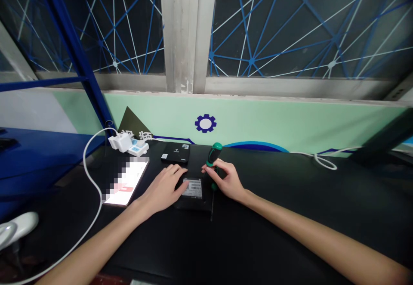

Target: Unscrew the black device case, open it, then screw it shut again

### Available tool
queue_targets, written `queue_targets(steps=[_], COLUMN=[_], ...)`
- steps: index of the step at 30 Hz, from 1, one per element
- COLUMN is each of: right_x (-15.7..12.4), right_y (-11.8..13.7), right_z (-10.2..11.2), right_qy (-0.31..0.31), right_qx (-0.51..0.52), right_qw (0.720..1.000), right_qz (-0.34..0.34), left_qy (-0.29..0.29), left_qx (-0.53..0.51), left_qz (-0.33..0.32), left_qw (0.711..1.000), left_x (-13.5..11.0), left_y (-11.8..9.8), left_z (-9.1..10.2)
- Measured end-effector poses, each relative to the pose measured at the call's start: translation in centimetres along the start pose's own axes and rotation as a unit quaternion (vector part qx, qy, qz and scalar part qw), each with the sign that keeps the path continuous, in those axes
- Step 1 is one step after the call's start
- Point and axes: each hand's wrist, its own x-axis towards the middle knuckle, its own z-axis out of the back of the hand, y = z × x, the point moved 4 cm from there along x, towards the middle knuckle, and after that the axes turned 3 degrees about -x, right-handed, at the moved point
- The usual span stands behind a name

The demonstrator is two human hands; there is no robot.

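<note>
A flat black device box [193, 203] with a white printed label [193, 188] lies on the black table. My left hand [166, 186] rests at its left side with fingers stretched out toward the back edge, the thumb reaching over the label. At the box's right back corner, my right hand [227, 179] pinches a green-and-black screwdriver [215, 152], its handle pointing up; the tip is hidden. Just below those fingers shows another green handle end [214, 187], with a thin metal shaft running toward me along the box's right side.
Behind the box lies a second flat black box [176, 153]. To the left are a lit phone [127, 184], a white charger [121, 142] on a power strip [138, 148], and a looping white cable [93, 181]. Another cable [324, 162] lies at the back right by the wall.
</note>
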Motion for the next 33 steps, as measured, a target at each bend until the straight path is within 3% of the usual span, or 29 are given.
queue_targets(steps=[18, 26, 33], right_x=[-0.3, -0.1, 0.0], right_y=[-1.3, -1.3, -1.0], right_z=[0.5, 0.2, 0.3], right_qy=[-0.078, -0.056, -0.031], right_qx=[0.017, 0.049, 0.012], right_qw=[0.996, 0.996, 0.998], right_qz=[-0.043, -0.049, -0.045], left_qy=[-0.003, 0.004, -0.002], left_qx=[-0.004, -0.002, -0.020], left_qz=[-0.004, 0.002, 0.037], left_qw=[1.000, 1.000, 0.999], left_x=[0.0, -0.1, -0.2], left_y=[0.1, 0.3, 0.1], left_z=[-0.1, -0.2, 0.0])
